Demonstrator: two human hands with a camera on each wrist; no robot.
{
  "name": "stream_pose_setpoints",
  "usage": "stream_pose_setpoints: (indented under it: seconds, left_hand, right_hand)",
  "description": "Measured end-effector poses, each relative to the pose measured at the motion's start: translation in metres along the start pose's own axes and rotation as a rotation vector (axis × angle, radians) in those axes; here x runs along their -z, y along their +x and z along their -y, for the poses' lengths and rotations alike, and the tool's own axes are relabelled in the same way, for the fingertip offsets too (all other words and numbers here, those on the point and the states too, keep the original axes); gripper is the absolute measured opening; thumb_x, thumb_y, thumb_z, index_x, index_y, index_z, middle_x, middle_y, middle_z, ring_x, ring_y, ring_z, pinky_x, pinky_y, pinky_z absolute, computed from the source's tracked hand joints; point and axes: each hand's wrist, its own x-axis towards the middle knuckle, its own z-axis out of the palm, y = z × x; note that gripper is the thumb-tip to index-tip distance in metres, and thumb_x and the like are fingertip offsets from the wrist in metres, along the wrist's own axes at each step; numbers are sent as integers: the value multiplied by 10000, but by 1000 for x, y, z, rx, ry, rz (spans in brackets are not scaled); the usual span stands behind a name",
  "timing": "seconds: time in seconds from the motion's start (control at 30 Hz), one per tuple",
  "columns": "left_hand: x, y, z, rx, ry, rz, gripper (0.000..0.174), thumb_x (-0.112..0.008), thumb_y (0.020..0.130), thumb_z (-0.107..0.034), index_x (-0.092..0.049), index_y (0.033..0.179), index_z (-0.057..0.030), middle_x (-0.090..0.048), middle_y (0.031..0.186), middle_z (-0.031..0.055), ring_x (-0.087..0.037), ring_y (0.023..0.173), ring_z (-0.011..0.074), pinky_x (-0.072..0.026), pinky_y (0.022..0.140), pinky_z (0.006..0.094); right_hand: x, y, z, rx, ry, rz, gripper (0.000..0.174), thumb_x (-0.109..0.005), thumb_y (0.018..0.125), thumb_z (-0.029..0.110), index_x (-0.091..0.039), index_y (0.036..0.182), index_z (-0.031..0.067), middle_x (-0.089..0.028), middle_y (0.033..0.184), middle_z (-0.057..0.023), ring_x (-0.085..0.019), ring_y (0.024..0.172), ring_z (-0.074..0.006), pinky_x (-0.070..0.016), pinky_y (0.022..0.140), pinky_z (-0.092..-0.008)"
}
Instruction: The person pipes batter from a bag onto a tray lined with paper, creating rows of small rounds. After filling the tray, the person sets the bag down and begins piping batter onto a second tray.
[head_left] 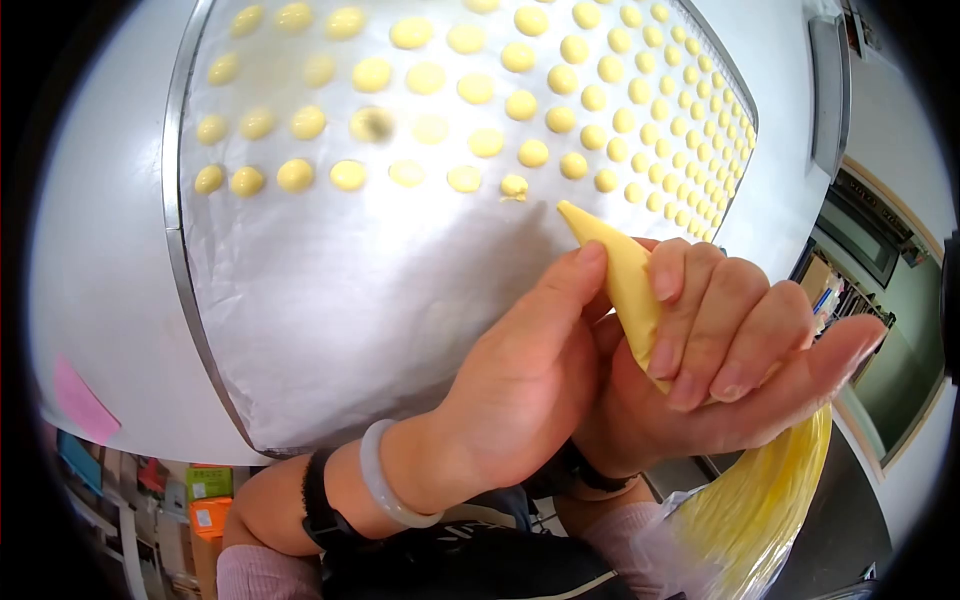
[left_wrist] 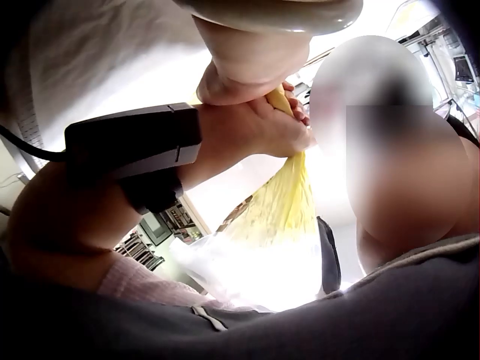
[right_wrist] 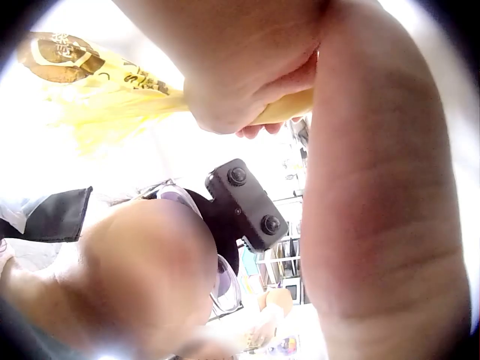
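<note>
A yellow-filled piping bag (head_left: 626, 285) slants over the tray (head_left: 212, 360), its narrow tip close to a knotted-looking dollop (head_left: 514, 187) at the near row's right part. My right hand (head_left: 735, 340) grips the bag's body, palm up, fingers curled over it and thumb pointing out to the right. From the left, my left hand (head_left: 530, 370) holds the bag nearer its tip; the thumb lies along it and the other fingers are mostly hidden behind. The bag's loose end (head_left: 770, 500) trails down at the lower right, and shows as yellow plastic (left_wrist: 289, 202) in the left wrist view.
Rows of round yellow batter mounds (head_left: 475, 88) cover the tray's far side, on pale lining paper (head_left: 330, 290). Metal rims edge the tray. A pink slip (head_left: 85, 400) lies on the white table at left; orange and green packs (head_left: 210, 515) sit below.
</note>
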Motion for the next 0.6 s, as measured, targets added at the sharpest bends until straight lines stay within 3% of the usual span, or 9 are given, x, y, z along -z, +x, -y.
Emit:
stream_pose_setpoints:
  seconds: [0.1,0.33,0.37,0.4,0.43,0.5,0.6]
  left_hand:
    - [14,4,2,0,-2,135,327,-241,918,-332,-437,991,-82,-481,765,22,-476,761,124,-391,723,255]
    - [15,9,4,-2,13,41,329,-242,918,-338,-437,995,-84,-480,772,22,-485,784,126,-392,733,257]
    - [18,12,4,-27,9,222,330,-244,918,-339,-436,993,-82,-481,780,21,-483,785,125,-391,738,257]
    - [20,13,5,-51,5,403,331,-246,918,-341,-435,991,-79,-482,788,21,-481,786,125,-389,744,257]
    - [19,12,8,-50,4,402,331,-246,918,-341,-435,991,-79,-482,788,21,-481,786,125,-389,744,257]
    - [0,9,11,3,37,50,314,-257,917,-330,-436,974,-77,-477,792,21,-473,785,124,-384,742,259]
    - [15,17,15,4,-9,162,317,-273,912,-327,-436,1008,-73,-498,845,27,-469,794,125,-378,755,264]
  right_hand:
    - [1,0,-4,4,-69,-77,589,-149,892,483,-311,433,151,-343,356,8,-318,323,-109,-385,604,-254]
    - [1,-1,-8,-15,-46,-176,591,-152,889,490,-308,428,156,-335,346,13,-296,305,-105,-388,576,-248]
    - [4,0,-5,-16,-45,-179,591,-152,889,490,-308,428,156,-335,346,13,-296,305,-105,-388,576,-248]
    - [8,1,1,4,8,-56,587,-156,890,488,-311,431,157,-336,347,14,-296,307,-103,-388,576,-245]
    - [11,2,3,24,61,67,582,-160,891,485,-313,434,158,-337,347,15,-297,310,-100,-388,577,-242]
    - [14,1,1,28,16,15,580,-160,892,483,-309,434,159,-338,347,15,-292,311,-99,-388,578,-240]
    - [15,1,-3,47,-68,-86,577,-161,894,478,-302,433,161,-339,348,17,-281,312,-95,-388,580,-235]
